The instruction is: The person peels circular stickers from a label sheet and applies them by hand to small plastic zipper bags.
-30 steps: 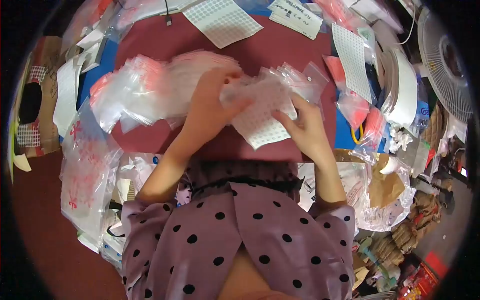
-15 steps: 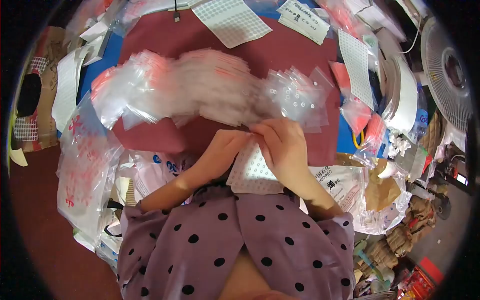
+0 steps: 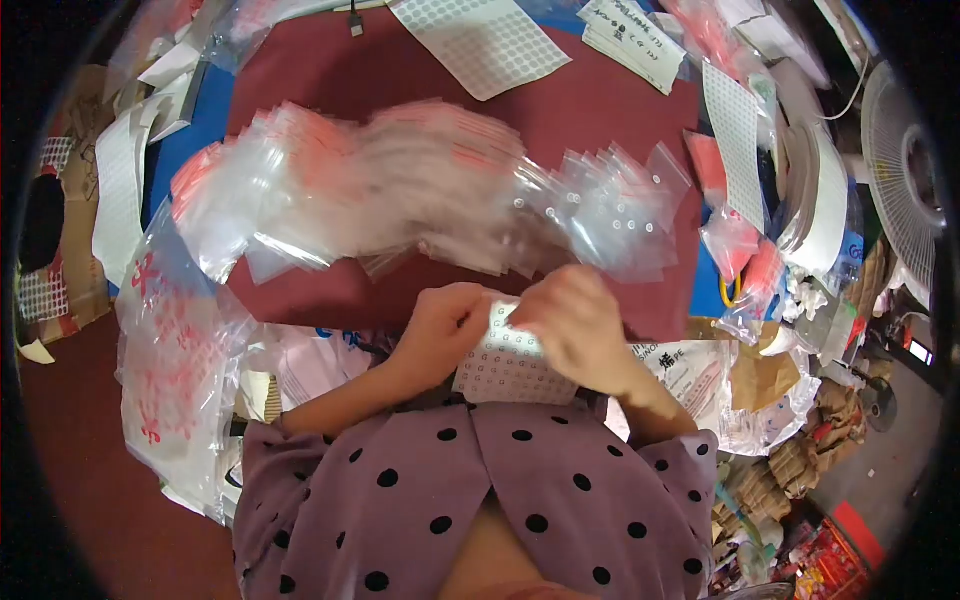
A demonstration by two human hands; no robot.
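My left hand (image 3: pixel 448 325) is closed on the upper left edge of a white sticker sheet (image 3: pixel 512 372) printed with rows of small letter G's. The sheet lies tilted against my front, below the table edge. At its upper right, my right hand (image 3: pixel 575 325) has its fingers curled together in a pinch and slightly blurred; whatever is between them is too small to make out. Just beyond both hands, overlapping clear zip bags (image 3: pixel 440 190) with red-edged tops fan across the dark red mat. Several bags at the right end (image 3: pixel 622 205) carry small round white stickers.
Dotted sticker sheets (image 3: pixel 480 45) and a handwritten paper slip (image 3: pixel 635 42) lie at the back of the red mat (image 3: pixel 310 300). Plastic bags (image 3: pixel 190 340) hang at the left. At the right are yellow-handled scissors (image 3: pixel 733 290), more sheets and a fan (image 3: pixel 905 170).
My hands have drawn apart: the right moved right and down from the sheet's top edge, the left slightly down. The G rows show more fully. The view has shifted slightly.
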